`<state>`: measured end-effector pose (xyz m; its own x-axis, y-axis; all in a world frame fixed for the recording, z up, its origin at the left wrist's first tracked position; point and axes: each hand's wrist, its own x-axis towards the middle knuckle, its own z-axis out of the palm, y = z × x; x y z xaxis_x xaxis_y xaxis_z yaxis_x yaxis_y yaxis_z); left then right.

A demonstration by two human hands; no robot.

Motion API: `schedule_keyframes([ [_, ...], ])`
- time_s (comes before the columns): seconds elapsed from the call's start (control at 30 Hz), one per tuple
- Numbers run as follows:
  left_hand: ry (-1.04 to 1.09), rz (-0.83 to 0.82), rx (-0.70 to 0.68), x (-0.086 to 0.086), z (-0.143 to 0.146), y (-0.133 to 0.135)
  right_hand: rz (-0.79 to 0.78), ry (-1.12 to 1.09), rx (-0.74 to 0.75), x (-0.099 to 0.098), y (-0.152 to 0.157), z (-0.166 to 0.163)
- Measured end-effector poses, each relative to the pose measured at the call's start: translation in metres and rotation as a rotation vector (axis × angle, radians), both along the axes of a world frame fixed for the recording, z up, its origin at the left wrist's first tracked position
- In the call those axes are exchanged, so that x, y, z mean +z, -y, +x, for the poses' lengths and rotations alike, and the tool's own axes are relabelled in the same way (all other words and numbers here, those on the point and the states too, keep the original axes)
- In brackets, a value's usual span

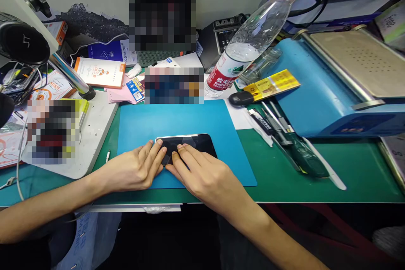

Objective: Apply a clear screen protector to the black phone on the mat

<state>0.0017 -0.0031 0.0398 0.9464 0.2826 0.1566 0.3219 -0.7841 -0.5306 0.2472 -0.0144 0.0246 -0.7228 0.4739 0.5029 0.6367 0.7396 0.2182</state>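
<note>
A black phone (196,143) lies flat on a blue mat (190,122) near the front of the green table. My left hand (134,168) rests on the mat with fingers stretched out, its fingertips on the phone's near left edge. My right hand (202,175) lies beside it, fingers extended and pressed flat on the phone's glass. Neither hand grips anything. The near part of the phone is hidden under my fingers.
A tilted water bottle with a red cap (253,38) stands behind the mat. A blue machine (329,88) fills the right side. Tools (278,126) lie beside it with a yellow card (272,84). A white board (95,130), booklets and a lamp post (69,74) crowd the left.
</note>
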Motion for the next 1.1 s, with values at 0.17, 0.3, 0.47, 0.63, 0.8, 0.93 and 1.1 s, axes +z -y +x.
schedule_keyframes([
  [0.17, 0.033, -0.025, -0.013, -0.0013, -0.0002, -0.0006, -0.002, 0.005, 0.0, -0.0001, -0.0011, 0.0005],
  [0.3, 0.033, -0.022, -0.017, -0.0012, -0.0002, -0.0014, -0.008, -0.011, 0.001, -0.0007, -0.0018, 0.0011],
  [0.47, 0.024, -0.007, -0.03, 0.0008, -0.0004, -0.0026, 0.005, -0.005, 0.0, 0.0001, -0.0014, 0.0007],
  [0.63, 0.029, -0.005, -0.029, 0.0002, -0.0014, -0.002, -0.001, -0.012, 0.003, -0.0011, -0.0016, 0.0016],
  [0.8, 0.041, 0.003, -0.027, -0.001, -0.0028, -0.0016, -0.004, -0.006, 0.002, -0.0018, -0.0021, 0.0024],
  [0.93, 0.055, 0.001, -0.026, -0.0015, -0.0031, -0.002, 0.006, -0.008, 0.005, -0.001, -0.0022, 0.0022],
  [1.1, 0.065, -0.002, -0.025, -0.0017, -0.0026, -0.0023, 0.008, 0.023, 0.005, -0.0008, -0.0017, 0.0015],
])
